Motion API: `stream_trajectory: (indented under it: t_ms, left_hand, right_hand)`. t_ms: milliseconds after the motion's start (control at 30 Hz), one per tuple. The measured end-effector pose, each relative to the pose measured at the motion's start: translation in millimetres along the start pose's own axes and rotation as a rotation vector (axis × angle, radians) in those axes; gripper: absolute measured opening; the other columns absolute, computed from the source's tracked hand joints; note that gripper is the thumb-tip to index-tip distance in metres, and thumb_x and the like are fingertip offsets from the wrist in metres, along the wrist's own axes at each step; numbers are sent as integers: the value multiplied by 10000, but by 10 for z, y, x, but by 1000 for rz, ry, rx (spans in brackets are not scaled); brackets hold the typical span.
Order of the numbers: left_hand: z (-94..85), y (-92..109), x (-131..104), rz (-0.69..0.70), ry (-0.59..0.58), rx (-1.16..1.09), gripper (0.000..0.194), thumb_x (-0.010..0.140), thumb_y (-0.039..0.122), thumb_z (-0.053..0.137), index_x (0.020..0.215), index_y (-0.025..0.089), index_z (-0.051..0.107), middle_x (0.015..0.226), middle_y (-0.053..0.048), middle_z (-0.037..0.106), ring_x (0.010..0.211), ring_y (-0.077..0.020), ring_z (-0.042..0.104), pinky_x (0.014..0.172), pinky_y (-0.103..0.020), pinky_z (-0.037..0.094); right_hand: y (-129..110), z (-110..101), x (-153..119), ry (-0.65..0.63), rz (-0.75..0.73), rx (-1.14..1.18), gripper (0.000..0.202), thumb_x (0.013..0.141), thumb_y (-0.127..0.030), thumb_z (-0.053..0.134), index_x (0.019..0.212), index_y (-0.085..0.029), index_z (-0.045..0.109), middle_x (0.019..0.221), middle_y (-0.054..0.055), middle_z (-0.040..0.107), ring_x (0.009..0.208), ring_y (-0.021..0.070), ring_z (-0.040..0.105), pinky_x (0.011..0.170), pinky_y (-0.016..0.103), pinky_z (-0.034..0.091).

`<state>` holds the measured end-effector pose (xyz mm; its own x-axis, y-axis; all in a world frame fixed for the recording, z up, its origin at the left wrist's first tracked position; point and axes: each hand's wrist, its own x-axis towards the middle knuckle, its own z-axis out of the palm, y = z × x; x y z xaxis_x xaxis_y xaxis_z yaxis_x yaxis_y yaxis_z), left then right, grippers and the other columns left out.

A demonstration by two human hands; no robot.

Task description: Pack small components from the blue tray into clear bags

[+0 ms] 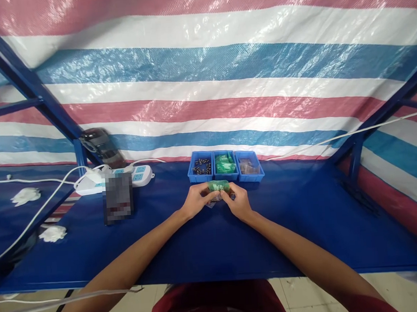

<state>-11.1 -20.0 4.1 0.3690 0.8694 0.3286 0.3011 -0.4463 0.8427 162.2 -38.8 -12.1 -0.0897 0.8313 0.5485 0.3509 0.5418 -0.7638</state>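
Between my two hands, just in front of the blue bins, is a green packet [219, 186] with clear plastic below it. My left hand [196, 200] pinches its left side and my right hand [238, 200] pinches its right side, the thumbs almost meeting. Behind them stand three small blue bins in a row. Small dark and brassy parts [201, 167] lie in the left bin, green packets [225, 163] fill the middle one, and clear bags with brownish contents [248, 167] are in the right one.
On the blue table [214, 250], a white power strip [142, 175] with cables and a blurred dark object [118, 198] lie at the left. Crumpled white tissues [53, 233] are further left. A dark, shiny object [104, 146] stands behind the strip. Blue frame bars flank a striped sheet [224, 61].
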Motion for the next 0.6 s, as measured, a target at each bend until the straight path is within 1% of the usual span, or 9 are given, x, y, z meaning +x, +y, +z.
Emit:
stream_trajectory:
  t_ms: [100, 267, 367, 467, 600]
  left_hand:
    - [-2, 28, -4, -2, -23, 32, 343, 844, 426, 561, 943, 109, 647, 598, 1, 593, 526, -101, 534, 523, -199, 439]
    - [-28, 78, 1, 19, -22, 74, 307, 872, 401, 521, 804, 113, 602, 527, 29, 541, 495, -89, 516, 526, -189, 419]
    - [-42, 104, 4, 20, -52, 67, 308, 876, 406, 514, 773, 123, 581, 503, 38, 524, 476, -87, 505, 514, -190, 409]
    - [-41, 105, -1, 7, -38, 36, 305, 857, 414, 546, 735, 135, 539, 496, 46, 519, 469, -86, 504, 502, -188, 402]
    - [-26, 64, -8, -26, -16, -45, 302, 853, 416, 553, 749, 133, 534, 489, 50, 501, 455, -82, 487, 494, -190, 401]
  right_hand:
    - [4, 5, 1, -16, -5, 14, 213, 871, -329, 482, 738, -174, 544, 599, -20, 498, 538, 111, 470, 532, 225, 388]
    - [5, -6, -14, -65, -51, -25, 255, 890, -331, 465, 715, -174, 564, 602, -6, 523, 549, 118, 485, 571, 245, 396]
    - [13, -12, -7, -59, -23, 6, 225, 884, -344, 480, 775, -175, 581, 622, -7, 525, 546, 117, 482, 555, 242, 399]
    - [29, -11, 9, -71, 22, 69, 197, 869, -354, 504, 841, -175, 580, 623, -16, 517, 539, 116, 493, 537, 235, 410]
    - [53, -4, 16, -68, 72, 106, 202, 865, -355, 515, 774, -179, 558, 598, -26, 516, 514, 110, 502, 536, 235, 416]
